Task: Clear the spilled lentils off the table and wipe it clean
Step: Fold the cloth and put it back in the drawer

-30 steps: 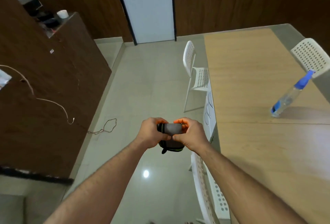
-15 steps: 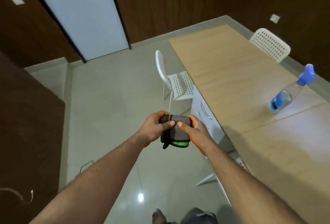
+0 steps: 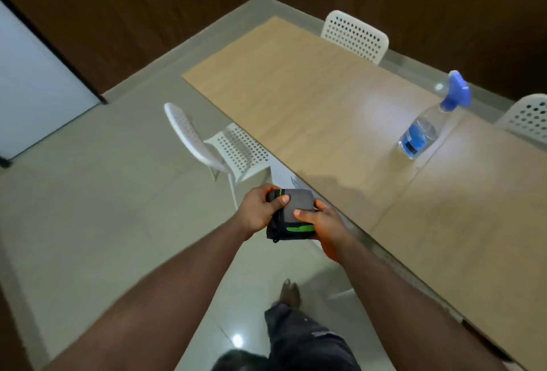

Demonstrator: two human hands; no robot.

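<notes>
1. Hands first: the left hand (image 3: 258,210) curls round the left edge of a folded grey cloth (image 3: 291,213), thumb pressed on its top face, fingers tucked beneath.
2. The right hand (image 3: 321,220) pinches the cloth's right side, thumb flat on top, fingers wrapped under. Both grips are closed on the fabric; neither hand is spread.
3. The cloth, grey with a green stripe and dark edging, is held in the air just off the near edge of the table (image 3: 325,110), above the floor. Held two-handed this way, it is probably being kept in a compact wad for wiping.
4. A spray bottle (image 3: 429,122) with a blue trigger head stands upright on the table, well apart from the hands, likely placed within reach for wetting the surface.
5. No lentils can be made out on the visible tabletop, so sweeping appears finished and wiping remains.
6. White perforated chairs (image 3: 225,148) sit around the table.
</notes>
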